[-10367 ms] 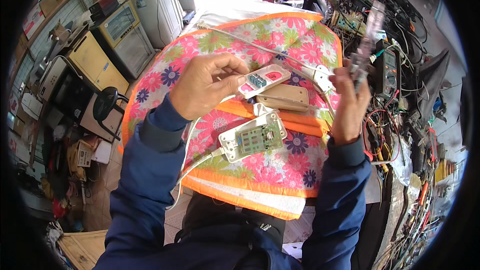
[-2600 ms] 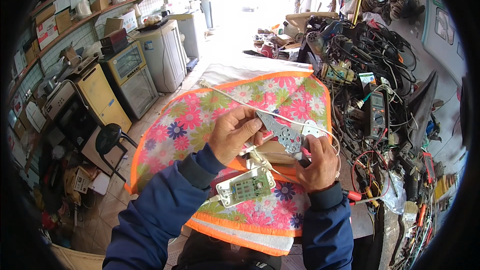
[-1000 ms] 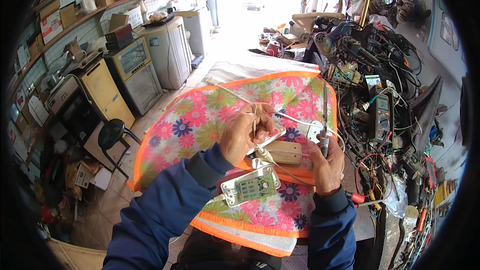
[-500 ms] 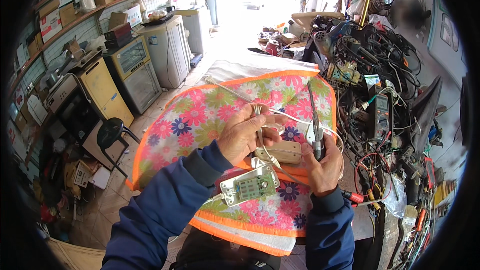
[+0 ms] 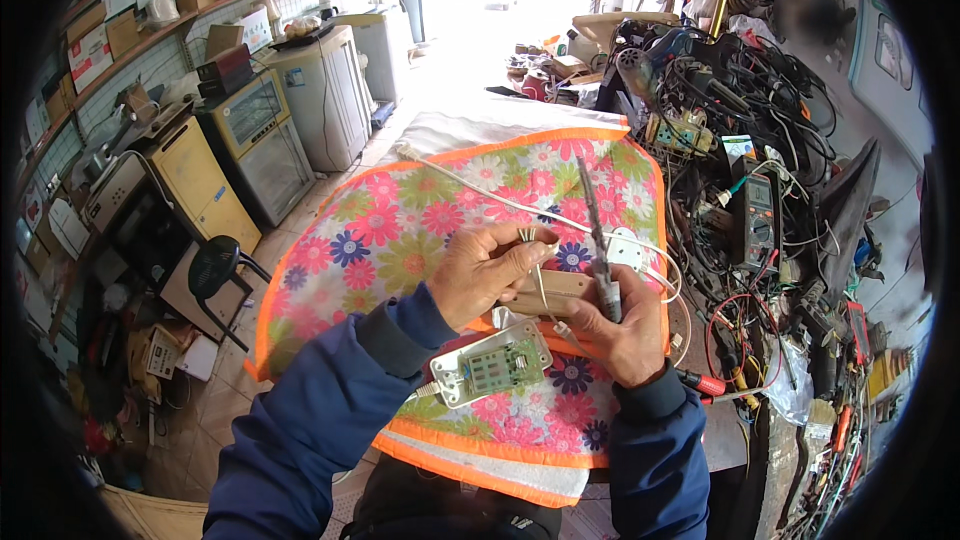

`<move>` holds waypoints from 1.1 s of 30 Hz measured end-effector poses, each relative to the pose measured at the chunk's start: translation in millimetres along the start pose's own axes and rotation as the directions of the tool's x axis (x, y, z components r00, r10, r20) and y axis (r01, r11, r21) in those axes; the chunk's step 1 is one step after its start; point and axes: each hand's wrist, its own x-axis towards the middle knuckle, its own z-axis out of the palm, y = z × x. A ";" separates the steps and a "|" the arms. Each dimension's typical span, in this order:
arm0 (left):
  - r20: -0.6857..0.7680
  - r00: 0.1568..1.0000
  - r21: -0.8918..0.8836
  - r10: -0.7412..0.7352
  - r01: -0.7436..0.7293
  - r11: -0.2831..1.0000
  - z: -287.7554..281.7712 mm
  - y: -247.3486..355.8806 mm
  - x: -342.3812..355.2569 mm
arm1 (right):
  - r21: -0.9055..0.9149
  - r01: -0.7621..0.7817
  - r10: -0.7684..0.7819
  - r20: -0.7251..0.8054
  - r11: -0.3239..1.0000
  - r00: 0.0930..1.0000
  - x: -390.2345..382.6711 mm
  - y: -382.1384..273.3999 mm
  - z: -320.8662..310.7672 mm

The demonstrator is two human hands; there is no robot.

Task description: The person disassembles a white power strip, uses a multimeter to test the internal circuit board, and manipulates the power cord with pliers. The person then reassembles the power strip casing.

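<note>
My left hand [image 5: 478,275] pinches the white cable [image 5: 540,280] just below its end, where several thin wires fan out. In my right hand [image 5: 635,335] is a long, thin, dark blade-like tool [image 5: 591,205] with a grey wrapped grip, its tip pointing up and away. Below my hands, an opened white plastic housing [image 5: 455,385] lies on the flowered cloth with its green circuit board [image 5: 500,368] showing. A beige plastic cover [image 5: 555,292] lies behind the cable, partly hidden by my fingers. Beyond the right hand sits a small white plastic part [image 5: 627,252].
The flowered, orange-edged cloth [image 5: 400,230] covers the work surface, and a white cord [image 5: 480,190] runs across it. At right are a multimeter [image 5: 760,220], a red-handled tool [image 5: 702,381] and a heap of tangled cables [image 5: 730,90]. A dark stool [image 5: 220,265] stands left.
The tool has swung left, its tip tilting toward my left hand. My right hand has shifted slightly left, and the left fingers have closed more tightly around the wires.
</note>
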 end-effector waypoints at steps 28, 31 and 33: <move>-0.112 0.980 -0.162 0.167 -0.184 0.969 14.2 -9.5 -2.3 | 0.227 -0.065 0.047 0.084 0.972 0.995 -8.9 -13.6 19.7; -0.214 0.968 -0.173 0.130 -0.168 0.970 6.9 -1.0 1.3 | -0.159 0.085 -0.095 -0.055 0.984 0.994 -6.8 -16.7 10.7; -0.230 0.966 -0.149 0.121 -0.158 0.976 -2.5 -2.3 4.3 | -0.468 0.205 -0.272 -0.079 0.860 0.959 -4.3 -16.3 0.2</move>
